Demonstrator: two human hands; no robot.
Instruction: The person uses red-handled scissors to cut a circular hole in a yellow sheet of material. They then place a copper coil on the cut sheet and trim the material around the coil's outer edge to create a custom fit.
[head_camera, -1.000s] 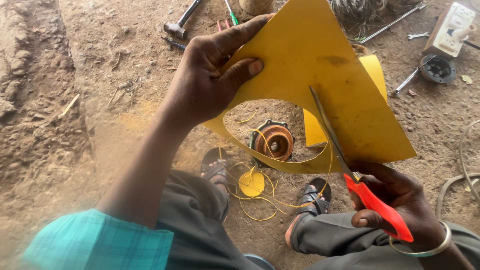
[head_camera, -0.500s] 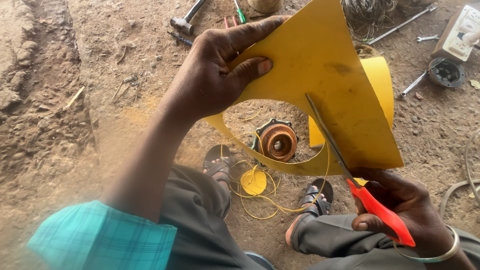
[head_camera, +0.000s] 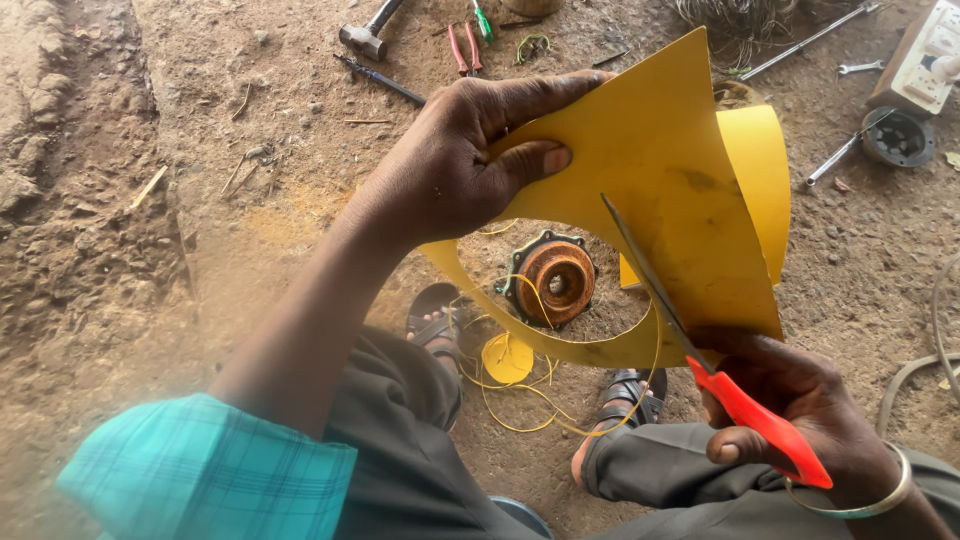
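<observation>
Yellow sheet (head_camera: 660, 200), stiff and curled at its far edge, was held up over the dirt ground (head_camera: 250, 200), above a rusty round motor part (head_camera: 555, 282). It bore a curved cut-out along its lower side and tapered to a corner pointing up and away from the person. The left hand (head_camera: 450, 165) pinched its upper left edge, thumb on the near face. The right hand (head_camera: 800, 410) was closed around red-handled scissors (head_camera: 700, 345), their blades lying on the sheet, long axis running from lower right up to the left. Cutting well probably called for keeping the sheet taut and turning it into the blades.
</observation>
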